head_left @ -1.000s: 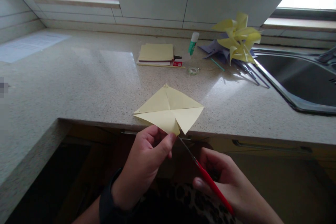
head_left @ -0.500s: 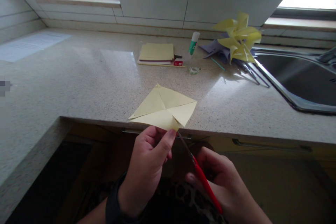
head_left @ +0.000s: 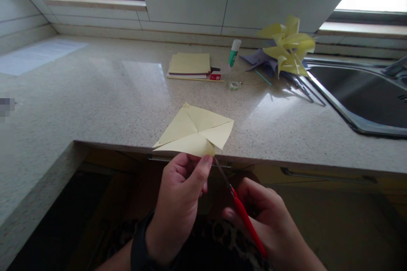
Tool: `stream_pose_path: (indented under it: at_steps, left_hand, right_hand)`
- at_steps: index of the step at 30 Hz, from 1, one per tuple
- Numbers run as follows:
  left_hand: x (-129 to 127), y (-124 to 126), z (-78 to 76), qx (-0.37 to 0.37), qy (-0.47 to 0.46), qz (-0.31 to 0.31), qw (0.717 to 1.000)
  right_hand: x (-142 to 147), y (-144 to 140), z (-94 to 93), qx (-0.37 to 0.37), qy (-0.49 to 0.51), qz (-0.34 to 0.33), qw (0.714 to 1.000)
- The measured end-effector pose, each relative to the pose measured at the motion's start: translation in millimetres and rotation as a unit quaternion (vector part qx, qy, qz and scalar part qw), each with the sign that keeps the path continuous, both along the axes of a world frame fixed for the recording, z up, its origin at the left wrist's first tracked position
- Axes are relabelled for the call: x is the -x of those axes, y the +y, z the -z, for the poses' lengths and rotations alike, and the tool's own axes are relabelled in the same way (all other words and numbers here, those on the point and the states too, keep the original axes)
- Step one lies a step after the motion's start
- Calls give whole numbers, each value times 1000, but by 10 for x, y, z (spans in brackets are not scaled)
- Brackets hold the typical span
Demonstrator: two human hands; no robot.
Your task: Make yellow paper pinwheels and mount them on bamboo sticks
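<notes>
Pinched by the left hand (head_left: pixel 178 203) at its near corner, creased yellow paper (head_left: pixel 193 131) is held above the counter edge (head_left: pixel 286 163); red scissors (head_left: pixel 243 216), seemingly at that corner, are gripped by the right hand (head_left: pixel 270 224).

Head camera looks forward and down, close over the countertop (head_left: pixel 95 93) edge

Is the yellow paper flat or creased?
Creased: the paper shows fold lines crossing at its middle, pinched by the left hand.
</notes>
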State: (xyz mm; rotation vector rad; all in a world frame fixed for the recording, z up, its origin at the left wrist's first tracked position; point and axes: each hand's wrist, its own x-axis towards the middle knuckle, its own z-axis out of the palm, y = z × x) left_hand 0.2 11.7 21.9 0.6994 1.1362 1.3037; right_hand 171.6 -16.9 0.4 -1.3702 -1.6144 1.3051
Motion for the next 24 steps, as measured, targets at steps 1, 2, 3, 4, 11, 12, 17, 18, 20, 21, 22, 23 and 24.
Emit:
stream_pose_path:
  at_steps: [1,2,3,4,11,12,17,18,20,21,22,23,24]
  left_hand:
    - [-2,-3,2,0,-1,-2,1000]
    - [-4,-6,5,1,-3,-3,1000]
    - [-7,-9,7,2,-4,-4,1000]
    - [-11,-12,10,3,-6,-6,1000]
    - [-44,-25,15,7,-16,-15,1000]
    - [-46,-25,15,6,-18,-15,1000]
    - [-54,-7,-13,9,-41,-11,999]
    - [-57,-2,-27,12,-51,-9,999]
    - [-64,3,-61,18,-72,-8,997]
    - [-68,3,-77,21,-81,-8,996]
    - [-70,3,-90,24,-88,-10,996]
    - [-72,1,-101,27,-93,-11,995]
    - [-72,-1,-109,28,-95,-12,995]
  right_hand:
    - [6,-3,3,3,3,1,1000]
    - [15,-4,6,6,6,1,1000]
    - [25,-5,7,8,7,2,1000]
    - [37,-5,7,10,6,4,1000]
    - [105,-1,-34,-11,-6,16,1000]
    - [109,-3,-37,-9,-7,17,1000]
    - [127,-38,5,18,5,22,1000]
    - [134,-49,23,27,15,22,999]
    - [151,-72,57,51,45,17,998]
    - [161,-83,71,65,66,14,996]
    - [171,-93,82,79,88,11,993]
    - [180,-102,90,93,109,10,990]
    - [189,-109,95,107,127,8,986]
